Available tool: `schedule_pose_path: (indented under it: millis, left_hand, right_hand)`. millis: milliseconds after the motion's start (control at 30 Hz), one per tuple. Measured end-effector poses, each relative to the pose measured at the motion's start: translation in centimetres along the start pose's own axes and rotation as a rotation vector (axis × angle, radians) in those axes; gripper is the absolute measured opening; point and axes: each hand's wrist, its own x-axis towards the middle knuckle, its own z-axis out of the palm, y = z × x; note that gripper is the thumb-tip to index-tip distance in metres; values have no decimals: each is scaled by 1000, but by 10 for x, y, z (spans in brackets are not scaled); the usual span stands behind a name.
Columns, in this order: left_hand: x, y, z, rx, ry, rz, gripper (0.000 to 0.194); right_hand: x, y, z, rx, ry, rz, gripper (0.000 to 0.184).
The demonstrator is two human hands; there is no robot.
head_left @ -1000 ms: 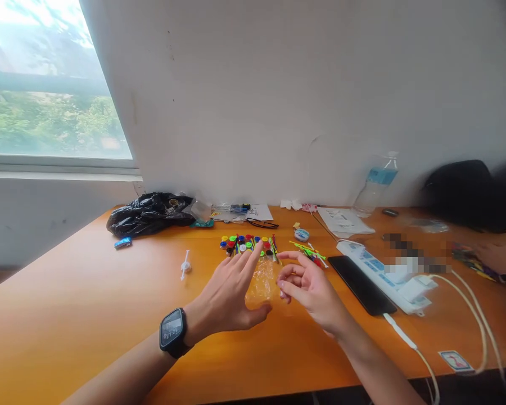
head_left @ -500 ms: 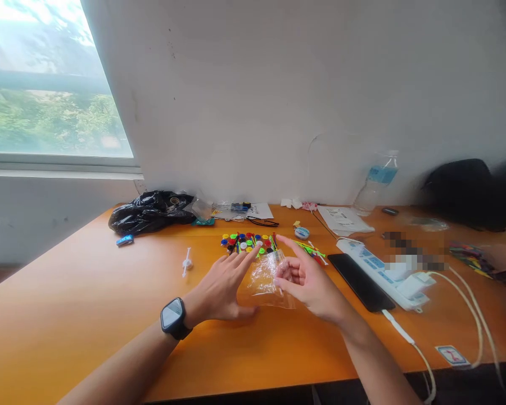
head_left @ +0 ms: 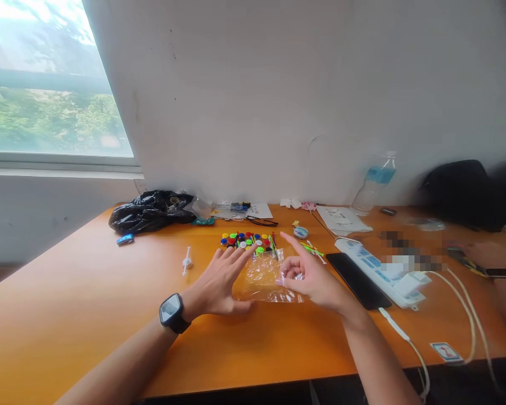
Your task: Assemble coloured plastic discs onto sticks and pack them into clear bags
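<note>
Head view: clear bag [head_left: 262,278] lies on the worktop [head_left: 105,315], just before coloured pieces [head_left: 243,242].
Left hand [head_left: 217,284]: spread wide beside the bag, gripping nothing.
Right hand [head_left: 314,281]: half-curled over its right side; cannot tell whether pinching.
Bag step: apparently flattening; next move calls for light touch.

On the table [head_left: 88,315], we find the plastic bag [head_left: 261,275] between the left hand [head_left: 219,284] and the right hand [head_left: 314,275]. Behind the bag we locate discs [head_left: 242,244], with sticks [head_left: 314,251] to their right. Right of the right hand we see a phone [head_left: 358,281], then a power strip [head_left: 375,269]. We note a bin bag [head_left: 152,214] at rear left, a bottle [head_left: 365,194] at rear right.
</note>
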Motion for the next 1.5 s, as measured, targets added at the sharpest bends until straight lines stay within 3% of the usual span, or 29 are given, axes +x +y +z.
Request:
schedule_pose_path:
  millis: [233, 300, 467, 567, 767, 933, 1267, 1500]
  left_hand:
    - [-3, 9, 15, -93, -4, -3, 115]
    - [-5, 7, 18, -114, -21, -20, 111]
    - [-6, 4, 19, -186, 17, -59, 94]
    - [-5, 5, 19, -247, 46, -49, 82]
    - [-5, 6, 21, -269, 52, -112, 77]
    - [-4, 2, 22, -272, 40, -170, 77]
    - [-4, -1, 22, -278, 3, -183, 79]
    - [-5, 1, 21, -282, 20, -183, 81]
  right_hand:
    - [5, 4, 15, 77, -82, 34, 79]
    - [8, 8, 2, -17, -14, 23, 67]
    - [14, 44, -62, -632, 490, -113, 39]
    - [14, 73, -88, -824, 450, -98, 30]
    - [17, 100, -92, -680, 377, 2, 22]
    - [18, 90, -88, -601, 377, 4, 18]
    - [5, 41, -98, -594, 328, 79, 13]
    - [10, 37, -97, -675, 467, -45, 20]
